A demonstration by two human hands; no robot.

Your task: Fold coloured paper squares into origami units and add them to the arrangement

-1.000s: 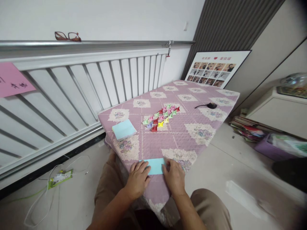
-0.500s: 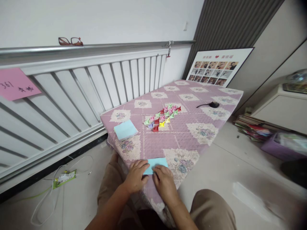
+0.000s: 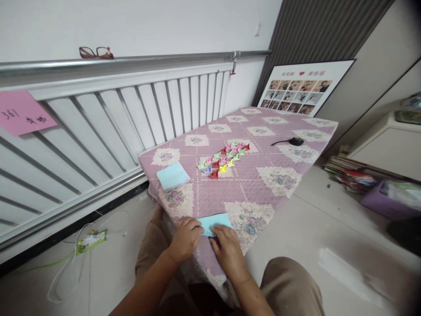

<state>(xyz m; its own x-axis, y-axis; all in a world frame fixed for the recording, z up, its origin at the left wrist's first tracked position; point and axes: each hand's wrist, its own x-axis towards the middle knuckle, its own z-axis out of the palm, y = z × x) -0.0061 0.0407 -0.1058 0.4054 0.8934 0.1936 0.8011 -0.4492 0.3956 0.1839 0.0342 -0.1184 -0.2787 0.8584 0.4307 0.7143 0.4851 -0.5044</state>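
A light blue sheet of paper [image 3: 212, 223], apparently folded into a strip, lies on the tablecloth near the table's front edge. My left hand [image 3: 184, 239] is at its left end, fingers curled over the paper and closed on it; the thumb is mostly hidden. On the right part of the strip rests my right hand [image 3: 228, 250], its fingers stretched out over the lower edge. Beyond my left hand lies a stack of light blue paper [image 3: 173, 175]. Several small folded paper pieces [image 3: 223, 159] in red, green, pink, yellow and purple stand in rows farther back.
A purple flowered tablecloth [image 3: 230, 188] covers the table. Toward its far right lies a black round object with a strap [image 3: 296, 141]. A white radiator [image 3: 131, 114] runs along the left, with a power strip [image 3: 92, 240] on the floor below. A photo board [image 3: 296, 87] leans behind.
The left fingers have curled in more at the paper's left end. My right fingers lie slightly farther right on the strip, whose right side now tilts up a little. The view has shifted slightly.
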